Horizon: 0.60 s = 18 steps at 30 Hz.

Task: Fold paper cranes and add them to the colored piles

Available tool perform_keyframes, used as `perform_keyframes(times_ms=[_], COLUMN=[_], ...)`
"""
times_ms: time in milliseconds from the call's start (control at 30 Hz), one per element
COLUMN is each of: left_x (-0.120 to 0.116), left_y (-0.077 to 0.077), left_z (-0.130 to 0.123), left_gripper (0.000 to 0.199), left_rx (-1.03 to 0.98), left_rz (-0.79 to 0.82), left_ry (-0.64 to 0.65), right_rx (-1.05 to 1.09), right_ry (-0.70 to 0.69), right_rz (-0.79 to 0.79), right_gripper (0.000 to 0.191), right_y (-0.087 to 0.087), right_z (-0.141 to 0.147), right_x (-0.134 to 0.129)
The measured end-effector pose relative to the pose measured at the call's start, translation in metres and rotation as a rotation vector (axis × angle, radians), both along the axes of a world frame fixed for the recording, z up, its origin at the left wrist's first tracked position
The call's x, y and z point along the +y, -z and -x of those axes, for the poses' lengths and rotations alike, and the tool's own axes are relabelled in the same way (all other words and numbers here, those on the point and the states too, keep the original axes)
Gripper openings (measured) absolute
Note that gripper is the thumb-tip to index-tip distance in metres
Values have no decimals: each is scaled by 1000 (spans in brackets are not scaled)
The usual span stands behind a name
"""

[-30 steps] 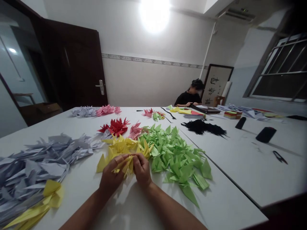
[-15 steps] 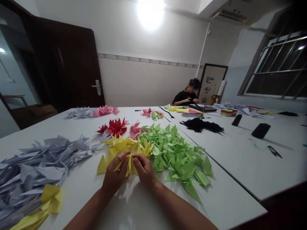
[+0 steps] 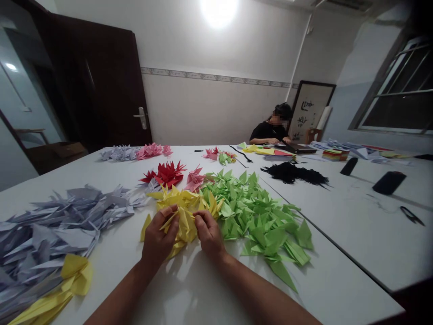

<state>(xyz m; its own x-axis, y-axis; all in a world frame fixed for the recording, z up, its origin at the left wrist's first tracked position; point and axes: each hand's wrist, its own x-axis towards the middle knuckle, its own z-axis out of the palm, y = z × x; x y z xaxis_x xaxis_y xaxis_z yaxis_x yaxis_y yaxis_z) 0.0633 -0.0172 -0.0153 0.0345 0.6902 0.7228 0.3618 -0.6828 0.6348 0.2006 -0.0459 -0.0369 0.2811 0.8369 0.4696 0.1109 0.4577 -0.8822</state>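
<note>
Holding one folded yellow paper [image 3: 185,224] just above the white table [image 3: 117,253], left hand [image 3: 158,235] and right hand [image 3: 209,232] pinching opposite sides, I rate it light, crisp, easily creased, best gripped at folded edges.

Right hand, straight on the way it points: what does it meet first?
The right hand would likely first meet the yellow paper it touches; the yellow pile seems to lie beyond, but depth there is unclear.
</note>
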Motion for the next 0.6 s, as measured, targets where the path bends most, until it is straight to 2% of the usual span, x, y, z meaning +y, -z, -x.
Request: perform_keyframes(times_ms=[167,333,600], left_x=[1,-1,-1], left_y=[2,2,6], left_z=[-3,-6,-9], left_gripper=[32,34,31], left_rx=[-97,-149,-235], left_rz=[88,152,208], left_ry=[13,84,162], right_rx=[-29,-132,-128], right_ry=[112,79,127], right_rz=[-86,-180,-147], right_gripper=[27,28,27], right_y=[-2,-2,1], right_z=[-3,-3,-5], right_x=[-1,-6,-13])
